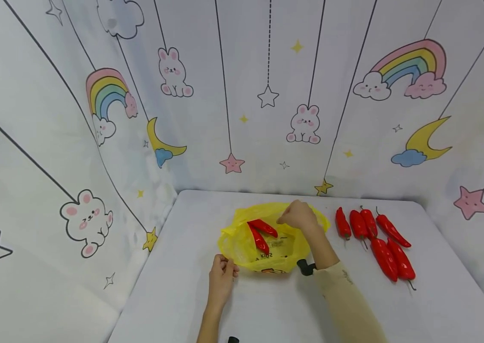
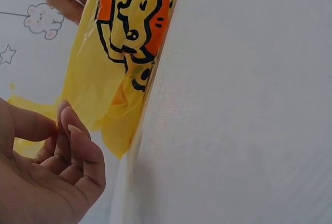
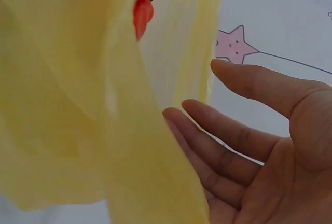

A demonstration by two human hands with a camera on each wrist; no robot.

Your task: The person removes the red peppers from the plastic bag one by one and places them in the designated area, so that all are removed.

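Note:
A yellow plastic bag (image 1: 235, 240) lies with its mouth spread wide on the white table, and two red chili peppers (image 1: 263, 226) show inside it. At its near left rim my left hand (image 1: 222, 278) pinches the bag's edge between thumb and finger, clearest in the left wrist view. My right hand (image 1: 301, 216) is over the bag's far right side. In the right wrist view its thumb and fingers are parted beside the yellow plastic, with nothing between them. A black and orange cartoon print (image 2: 137, 22) marks the bag's outer side.
Several more red chili peppers (image 1: 384, 259) lie loose on the table (image 1: 173, 238) to the right of the bag. White cloth walls (image 1: 263, 128) with cartoon drawings stand behind the table and along its sides.

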